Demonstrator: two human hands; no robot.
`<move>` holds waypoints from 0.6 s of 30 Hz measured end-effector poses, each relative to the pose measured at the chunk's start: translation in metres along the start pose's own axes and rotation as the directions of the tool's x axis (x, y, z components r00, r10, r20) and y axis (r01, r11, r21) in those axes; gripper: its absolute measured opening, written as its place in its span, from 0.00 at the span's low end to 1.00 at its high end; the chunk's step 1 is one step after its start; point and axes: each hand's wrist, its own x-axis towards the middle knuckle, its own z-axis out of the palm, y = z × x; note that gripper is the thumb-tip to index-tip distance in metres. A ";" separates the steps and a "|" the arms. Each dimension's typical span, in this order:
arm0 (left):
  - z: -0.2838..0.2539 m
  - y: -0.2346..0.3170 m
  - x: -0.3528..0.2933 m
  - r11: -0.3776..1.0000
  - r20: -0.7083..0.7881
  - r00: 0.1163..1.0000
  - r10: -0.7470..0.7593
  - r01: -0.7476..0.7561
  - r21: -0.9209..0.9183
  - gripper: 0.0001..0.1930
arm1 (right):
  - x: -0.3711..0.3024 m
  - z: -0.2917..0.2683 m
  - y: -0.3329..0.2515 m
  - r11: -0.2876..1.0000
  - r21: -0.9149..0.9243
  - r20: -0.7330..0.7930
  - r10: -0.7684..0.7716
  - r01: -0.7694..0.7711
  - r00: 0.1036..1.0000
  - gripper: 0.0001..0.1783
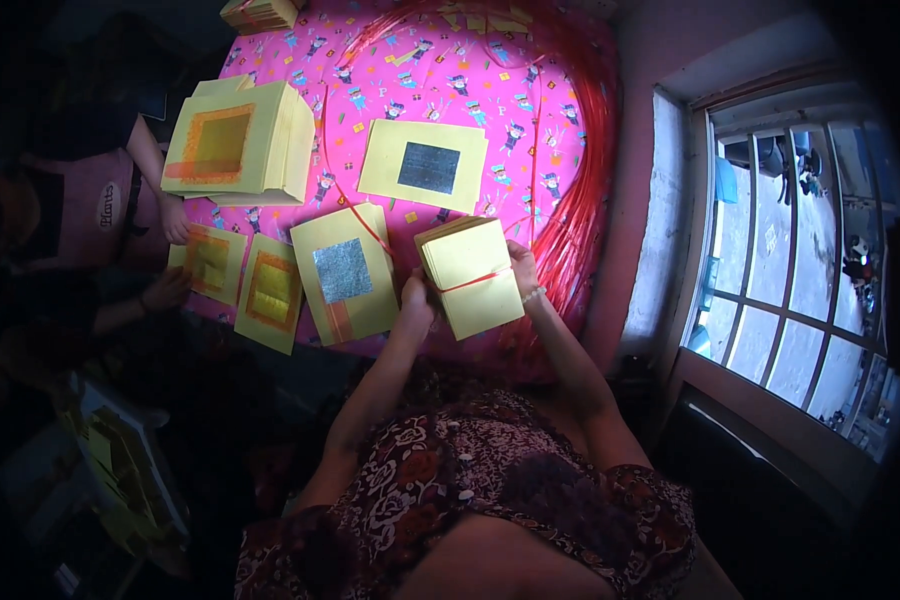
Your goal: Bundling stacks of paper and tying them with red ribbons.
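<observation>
Between my two hands is a thick bundle of yellow paper sheets (pixel 477 300), tilted a little, with a red strip running across its middle. My left hand (pixel 418 296) grips the bundle's left side, and my right hand (pixel 524 272) holds its right edge near the end of the strip. The undersides of both hands' fingers are hidden by the paper. Just left of my left hand lies a yellow sheet with a silver square (pixel 342 272). Beyond the bundle, a stack of yellow sheets with a dark silver rectangle (pixel 428 168) rests on the table.
Long red strips (pixel 592 150) curve along the right side of the pink patterned table (pixel 370 95). A tall yellow paper stack (pixel 288 140) stands at the left. Near it, another person's hands (pixel 173 220) touch a sheet with a gold rectangle (pixel 208 262). A barred window (pixel 792 270) is at the right.
</observation>
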 end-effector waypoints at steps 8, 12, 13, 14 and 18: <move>0.070 0.059 -0.034 0.713 0.380 0.802 0.462 -0.590 0.379 0.18 | -0.009 0.003 -0.073 0.935 0.273 0.132 -0.269 0.226 0.954 0.06; 0.096 0.092 -0.065 0.455 0.649 0.557 0.519 -0.822 0.342 0.17 | 0.002 0.007 -0.090 0.924 0.231 0.260 -0.359 0.303 0.896 0.06; 0.097 0.097 -0.067 0.450 0.653 0.553 0.518 -0.825 0.342 0.17 | 0.003 0.010 -0.093 0.922 0.227 0.289 -0.371 0.313 0.883 0.06; 0.097 0.100 -0.068 0.330 0.728 0.459 0.509 -0.885 0.327 0.17 | 0.001 0.017 -0.095 0.927 0.213 0.257 -0.358 0.309 0.898 0.06; 0.081 0.100 -0.071 -0.007 0.862 0.314 0.399 -0.939 0.345 0.17 | 0.002 0.016 -0.089 0.933 0.281 0.284 -0.305 0.225 0.909 0.06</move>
